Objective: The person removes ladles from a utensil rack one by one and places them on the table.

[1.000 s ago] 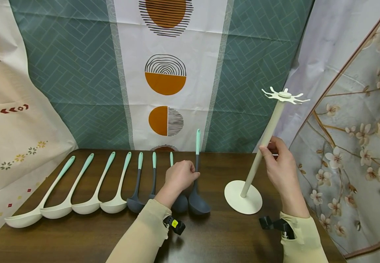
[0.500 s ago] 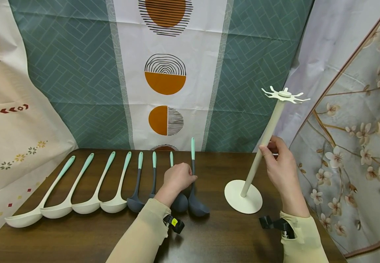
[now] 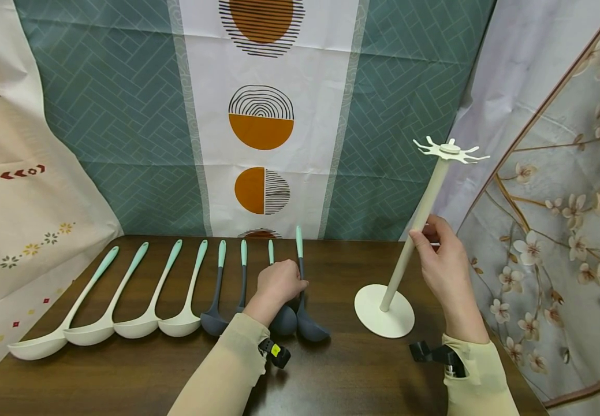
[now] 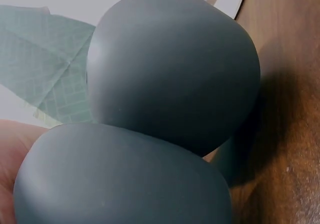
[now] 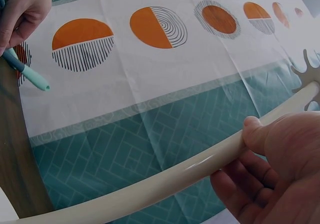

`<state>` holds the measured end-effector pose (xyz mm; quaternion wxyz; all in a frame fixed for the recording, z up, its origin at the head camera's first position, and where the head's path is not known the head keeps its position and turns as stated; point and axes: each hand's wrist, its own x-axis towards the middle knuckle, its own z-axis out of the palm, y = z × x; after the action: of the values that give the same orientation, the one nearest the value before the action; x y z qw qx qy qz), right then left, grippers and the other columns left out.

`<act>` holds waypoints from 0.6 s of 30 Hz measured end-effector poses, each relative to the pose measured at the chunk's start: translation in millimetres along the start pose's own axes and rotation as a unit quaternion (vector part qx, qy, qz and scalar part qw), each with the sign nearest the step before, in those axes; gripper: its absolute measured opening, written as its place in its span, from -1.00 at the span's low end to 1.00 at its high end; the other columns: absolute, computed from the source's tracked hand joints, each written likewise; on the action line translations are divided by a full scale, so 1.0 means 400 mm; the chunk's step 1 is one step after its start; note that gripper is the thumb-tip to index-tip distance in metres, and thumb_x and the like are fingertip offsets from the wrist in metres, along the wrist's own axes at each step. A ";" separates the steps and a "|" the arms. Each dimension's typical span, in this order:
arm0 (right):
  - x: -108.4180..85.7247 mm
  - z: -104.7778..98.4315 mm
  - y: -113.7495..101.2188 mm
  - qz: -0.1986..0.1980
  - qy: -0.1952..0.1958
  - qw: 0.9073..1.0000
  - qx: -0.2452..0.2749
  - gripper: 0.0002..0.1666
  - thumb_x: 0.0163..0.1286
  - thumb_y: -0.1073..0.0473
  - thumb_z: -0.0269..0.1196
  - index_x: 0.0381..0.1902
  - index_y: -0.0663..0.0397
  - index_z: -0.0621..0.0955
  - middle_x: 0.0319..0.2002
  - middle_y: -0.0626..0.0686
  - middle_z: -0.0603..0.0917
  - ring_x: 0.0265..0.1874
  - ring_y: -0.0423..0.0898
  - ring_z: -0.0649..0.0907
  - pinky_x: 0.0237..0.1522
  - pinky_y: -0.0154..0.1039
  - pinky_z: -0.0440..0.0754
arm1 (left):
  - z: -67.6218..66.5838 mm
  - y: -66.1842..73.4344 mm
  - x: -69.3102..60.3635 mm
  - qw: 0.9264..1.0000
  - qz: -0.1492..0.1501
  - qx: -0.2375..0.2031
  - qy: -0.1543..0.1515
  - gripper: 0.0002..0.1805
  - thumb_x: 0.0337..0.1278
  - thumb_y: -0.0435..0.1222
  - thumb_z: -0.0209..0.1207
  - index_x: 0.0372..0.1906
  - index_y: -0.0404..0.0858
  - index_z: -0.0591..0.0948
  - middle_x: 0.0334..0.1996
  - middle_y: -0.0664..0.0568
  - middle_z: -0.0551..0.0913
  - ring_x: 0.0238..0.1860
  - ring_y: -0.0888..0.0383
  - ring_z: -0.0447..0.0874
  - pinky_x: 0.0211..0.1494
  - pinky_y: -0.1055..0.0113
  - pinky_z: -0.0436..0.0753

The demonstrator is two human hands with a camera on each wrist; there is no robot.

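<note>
My left hand (image 3: 279, 283) pinches the handle of a dark grey ladle (image 3: 312, 330) with a mint grip. It is the rightmost of a row of ladles, its bowl low by the table; whether it touches the wood I cannot tell. Just left of it lies another dark grey ladle (image 3: 284, 322), its handle partly hidden behind my hand. Two dark bowls (image 4: 175, 68) fill the left wrist view close up. My right hand (image 3: 442, 260) holds the cream pole (image 3: 405, 257) of a utensil stand between thumb and fingers. The pole carries a ring of hooks (image 3: 449, 151) on top.
More ladles lie to the left: white ones (image 3: 138, 328) and dark grey ones (image 3: 213, 323), all with mint grips. The stand's round base (image 3: 369, 312) rests on the brown wooden table (image 3: 341, 381). Patterned cloths (image 3: 393, 115) hang behind and at the sides.
The dark grey ladle in my left hand has come down and its handle has swung left, towards the row. The left hand shifted slightly left and down. The right hand and stand stayed put.
</note>
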<state>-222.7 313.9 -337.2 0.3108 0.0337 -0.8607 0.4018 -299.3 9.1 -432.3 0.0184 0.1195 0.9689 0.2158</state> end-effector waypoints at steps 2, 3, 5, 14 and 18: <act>0.000 0.000 0.000 0.001 0.000 1.000 -0.001 -0.53 0.76 0.03 0.22 0.42 0.18 0.57 0.05 0.20 0.72 0.01 -0.12 0.62 -0.02 -0.35 0.53 | 0.000 0.001 -0.001 1.000 0.001 0.006 0.001 -0.44 0.46 -0.08 0.44 -0.75 -0.08 0.63 -0.81 0.16 0.55 -0.64 0.15 0.58 -0.54 0.23 0.45; 0.000 0.000 -0.001 0.002 0.000 1.000 -0.001 -0.53 0.76 0.03 0.22 0.42 0.18 0.57 0.05 0.20 0.72 0.01 -0.12 0.62 -0.02 -0.35 0.53 | 0.001 0.001 -0.001 1.000 0.003 0.010 0.003 -0.45 0.46 -0.08 0.44 -0.74 -0.08 0.64 -0.80 0.16 0.55 -0.64 0.15 0.58 -0.54 0.23 0.47; 0.000 0.000 -0.001 0.004 -0.002 1.000 -0.001 -0.53 0.76 0.03 0.22 0.43 0.17 0.57 0.06 0.20 0.71 0.01 -0.12 0.62 -0.02 -0.36 0.53 | 0.003 0.001 -0.002 1.000 0.005 0.019 0.006 -0.46 0.46 -0.08 0.44 -0.73 -0.08 0.64 -0.80 0.16 0.55 -0.64 0.16 0.58 -0.52 0.22 0.48; -0.001 0.001 0.001 0.013 -0.003 1.000 0.011 -0.53 0.74 0.04 0.25 0.45 0.13 0.58 0.06 0.19 0.71 -0.05 -0.21 0.60 -0.04 -0.42 0.51 | 0.010 0.003 0.003 0.999 -0.001 0.049 -0.001 -0.44 0.46 -0.07 0.45 -0.73 -0.09 0.61 -0.81 0.14 0.48 -0.69 0.16 0.51 -0.55 0.24 0.44; -0.001 0.000 0.001 0.013 -0.002 1.000 0.011 -0.52 0.74 0.04 0.26 0.45 0.11 0.58 0.06 0.18 0.71 -0.06 -0.26 0.59 -0.04 -0.45 0.51 | 0.015 0.006 0.005 0.997 -0.002 0.072 0.000 -0.44 0.46 -0.05 0.45 -0.71 -0.09 0.57 -0.79 0.13 0.39 -0.70 0.16 0.41 -0.56 0.25 0.39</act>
<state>-222.5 314.1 -337.5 0.3032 0.0273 -0.8573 0.4152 -300.1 14.1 -436.7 0.0099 0.1186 0.9822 0.1454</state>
